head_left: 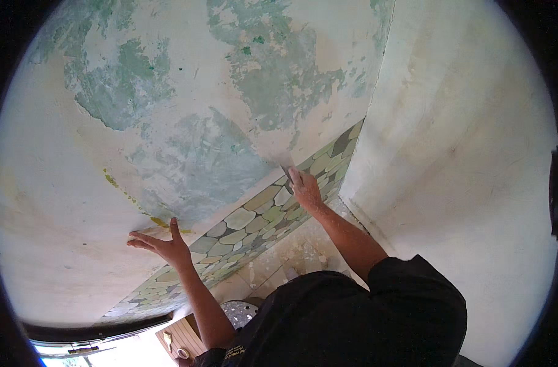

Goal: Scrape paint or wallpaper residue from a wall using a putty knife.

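My right hand (305, 188) is closed round a scraper (285, 171), whose thin blade meets the wall just above the stone-patterned band. Most of the handle is hidden by my fingers. My left hand (167, 248) is at the wall farther left, thumb up and fingers spread, apparently resting on the surface. Close to its thumb is a yellow-green streak (159, 221) of exposed old paint. The wall (193, 165) has a whitish coat with patches of green showing through.
A stone-patterned band (239, 218) runs along the wall's foot to the corner, where a pale side wall (450, 140) stands. Dusty floor tiles (264, 272) lie below. Near my left arm are a speckled round surface (237, 312) and a brown slatted surface (180, 339) holding a tape-like ring (183, 353).
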`<state>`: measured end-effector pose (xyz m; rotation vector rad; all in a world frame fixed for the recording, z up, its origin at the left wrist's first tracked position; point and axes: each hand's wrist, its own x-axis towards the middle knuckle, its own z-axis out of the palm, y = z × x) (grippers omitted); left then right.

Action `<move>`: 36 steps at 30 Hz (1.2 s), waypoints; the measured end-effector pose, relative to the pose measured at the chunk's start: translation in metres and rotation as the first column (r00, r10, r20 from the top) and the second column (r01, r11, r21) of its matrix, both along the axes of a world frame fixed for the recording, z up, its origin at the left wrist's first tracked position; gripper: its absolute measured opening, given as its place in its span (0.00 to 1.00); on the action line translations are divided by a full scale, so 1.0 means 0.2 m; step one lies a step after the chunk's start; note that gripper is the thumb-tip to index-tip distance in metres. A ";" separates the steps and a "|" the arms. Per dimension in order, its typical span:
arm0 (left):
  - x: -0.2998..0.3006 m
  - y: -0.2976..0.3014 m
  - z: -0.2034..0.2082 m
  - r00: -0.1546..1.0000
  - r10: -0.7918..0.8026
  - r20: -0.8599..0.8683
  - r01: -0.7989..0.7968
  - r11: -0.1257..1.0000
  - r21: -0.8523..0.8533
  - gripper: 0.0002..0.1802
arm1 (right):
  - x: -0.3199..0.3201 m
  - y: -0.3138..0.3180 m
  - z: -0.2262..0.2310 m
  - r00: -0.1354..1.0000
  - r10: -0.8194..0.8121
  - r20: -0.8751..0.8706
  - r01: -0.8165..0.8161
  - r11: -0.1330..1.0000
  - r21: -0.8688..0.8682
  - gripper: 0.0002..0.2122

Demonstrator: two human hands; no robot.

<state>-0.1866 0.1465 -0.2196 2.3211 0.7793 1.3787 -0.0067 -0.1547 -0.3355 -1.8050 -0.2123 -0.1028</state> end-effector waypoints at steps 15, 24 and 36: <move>-0.02 0.03 -0.01 0.999 0.018 -0.027 -0.017 0.999 0.037 0.60 | -0.02 0.00 -0.01 1.000 -0.003 0.029 0.003 1.000 -0.001 0.24; 0.00 0.00 0.00 1.000 0.000 0.003 0.000 0.999 -0.034 0.59 | 0.09 0.09 0.30 0.991 -0.061 0.118 0.053 0.996 0.070 0.25; -0.02 0.01 0.23 0.957 -0.028 0.290 -0.004 0.994 0.112 0.48 | -0.02 0.05 0.52 0.962 -0.021 0.274 0.044 0.996 -0.080 0.23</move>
